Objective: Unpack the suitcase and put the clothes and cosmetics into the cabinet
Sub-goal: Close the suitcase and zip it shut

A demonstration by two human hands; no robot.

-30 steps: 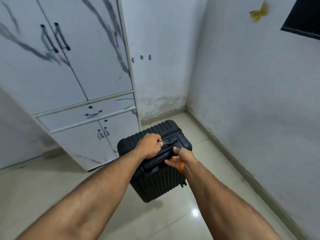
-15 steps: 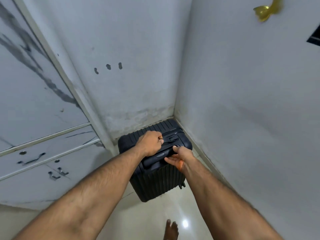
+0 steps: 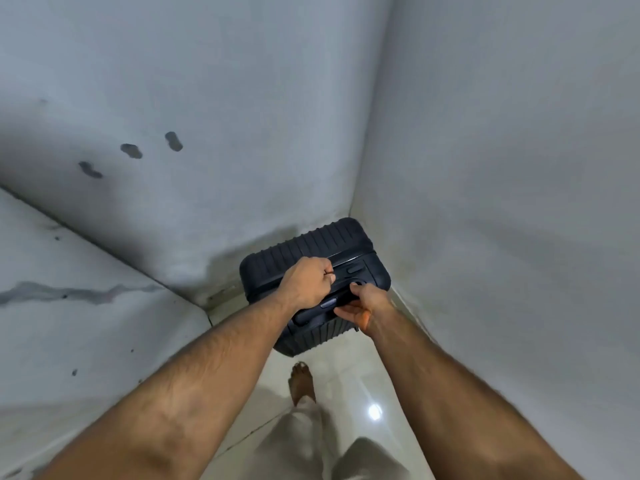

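Suitcase [image 3: 311,261], a black ribbed hard shell, stands shut in the room corner. It looks rigid, bulky and probably heavy. Left hand [image 3: 308,282] clenches its top handle; right hand [image 3: 360,306] grips the handle's near end, the soundest hold.

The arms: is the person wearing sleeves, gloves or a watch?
No. Both forearms show bare right up to the picture's edge, with no sleeves. The left hand and right hand have no gloves, and no watch or ring shows. Light, pale trousers show lower down, and one bare foot.
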